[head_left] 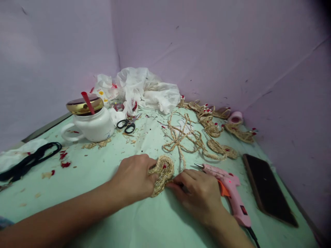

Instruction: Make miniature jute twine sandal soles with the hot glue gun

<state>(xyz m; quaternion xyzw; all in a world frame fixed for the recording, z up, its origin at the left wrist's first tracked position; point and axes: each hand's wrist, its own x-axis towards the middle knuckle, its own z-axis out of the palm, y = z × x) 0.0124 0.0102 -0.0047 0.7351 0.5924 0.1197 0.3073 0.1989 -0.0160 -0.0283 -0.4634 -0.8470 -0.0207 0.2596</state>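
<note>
A coiled piece of braided straw cord (165,169), with a small red spot in its upper loop, is upright near the table's front. My left hand (137,175) is closed on its left side, thumb against the coil. My right hand (198,191) pinches at the coil's lower right edge, where the cord seems to lie between thumb and fingers. The loose braided cord (178,143) runs down behind the right fingers from a tangle on the table. Just right of that hand lies a pink glue gun (234,193) with an orange trigger, its red light on.
Black-handled scissors (126,125) lie beside a white mug (94,125) with a gold-rimmed lid. White plastic bags (150,89) and finished-looking braided pieces (212,127) line the wall. A phone (270,189) rests far right; black cord (31,160) lies left. Straw scraps dot the green cloth.
</note>
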